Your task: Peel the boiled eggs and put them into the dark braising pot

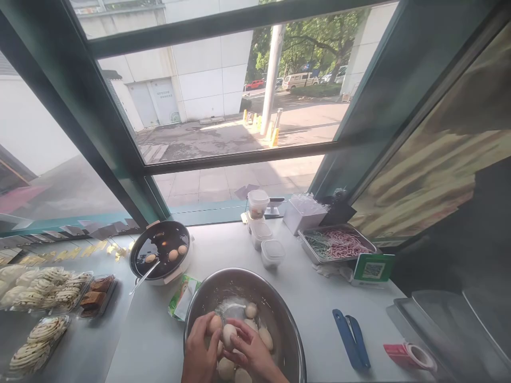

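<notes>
Brown egg (215, 324), one: inside the bowl, pinched in the grip of the left hand (200, 348). Pale egg (229, 335), one: just beside it, pinched in the grip of the right hand (254, 350); whether the shells touch cannot be told. Steel bowl (288, 330), large, on the white surface (317, 303): several loose eggs (265, 339), full count hidden by the hands. Handling judged part-way: two eggs held, the loose ones out of hand. Black pot (178, 230), beyond the bowl to its left: three eggs (173, 255) showing in dark liquid, a spoon (147, 275) leaning over the rim. Green packet (181, 298), between pot and bowl. Plastic tubs (273, 252), beyond the bowl. Metal tray (339, 260), right: pink and green strands (339, 242). Blue tool (346, 340) and red roll (405, 355), nearer right. Packed buns (40, 343), far left.
</notes>
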Tool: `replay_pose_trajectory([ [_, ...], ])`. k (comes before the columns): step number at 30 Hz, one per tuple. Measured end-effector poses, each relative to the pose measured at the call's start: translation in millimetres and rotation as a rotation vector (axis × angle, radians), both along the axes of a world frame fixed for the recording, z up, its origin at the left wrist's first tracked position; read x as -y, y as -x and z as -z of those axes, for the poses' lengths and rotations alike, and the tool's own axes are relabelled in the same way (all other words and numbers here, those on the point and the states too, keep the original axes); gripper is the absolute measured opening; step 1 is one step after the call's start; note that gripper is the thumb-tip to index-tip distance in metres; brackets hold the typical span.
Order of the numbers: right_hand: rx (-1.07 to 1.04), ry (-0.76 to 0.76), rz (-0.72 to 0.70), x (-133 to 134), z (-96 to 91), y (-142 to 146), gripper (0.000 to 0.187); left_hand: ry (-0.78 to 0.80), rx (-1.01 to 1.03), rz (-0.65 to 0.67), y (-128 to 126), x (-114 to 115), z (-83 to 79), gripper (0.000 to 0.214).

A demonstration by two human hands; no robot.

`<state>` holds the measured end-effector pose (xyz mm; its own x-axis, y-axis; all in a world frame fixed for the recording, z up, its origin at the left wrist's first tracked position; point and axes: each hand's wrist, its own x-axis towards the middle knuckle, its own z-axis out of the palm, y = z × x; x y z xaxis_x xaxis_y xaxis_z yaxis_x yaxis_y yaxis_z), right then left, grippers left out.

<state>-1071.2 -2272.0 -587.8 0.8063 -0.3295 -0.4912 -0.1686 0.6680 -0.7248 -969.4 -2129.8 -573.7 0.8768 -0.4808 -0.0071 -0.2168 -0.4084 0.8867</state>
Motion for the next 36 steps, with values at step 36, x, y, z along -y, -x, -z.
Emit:
replay_pose_trajectory([
  [36, 0.097, -0.084, -0.014, -5.6, -59.5, -4.0, 0.066, 0.094, 0.158, -0.096, 4.6, -21.5, -41.0, 0.039],
])
